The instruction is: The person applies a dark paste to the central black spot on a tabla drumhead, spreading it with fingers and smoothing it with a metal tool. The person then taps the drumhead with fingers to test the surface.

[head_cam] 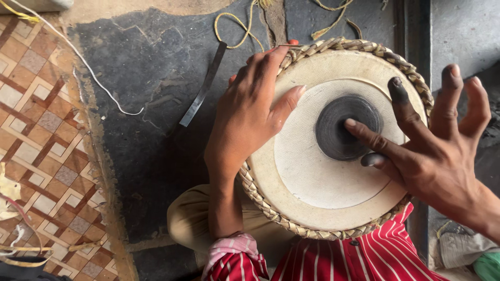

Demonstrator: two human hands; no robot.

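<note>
**Black paste rubbed on drum skin, smear risk**

Black paste is worked on the dark centre patch of the drum, which is held on the lap at picture centre. The right hand is spread wide, one fingertip pressed on the patch, the other blackened fingers lifted. The left hand lies flat on the rim at 9 o'clock, fingers together, thumb out on the skin. A slipped finger could likely smear black onto the pale skin. A metal strip lies at 10 o'clock, cord at 12. Open floor is seen leftward; the right side is tight.
</note>
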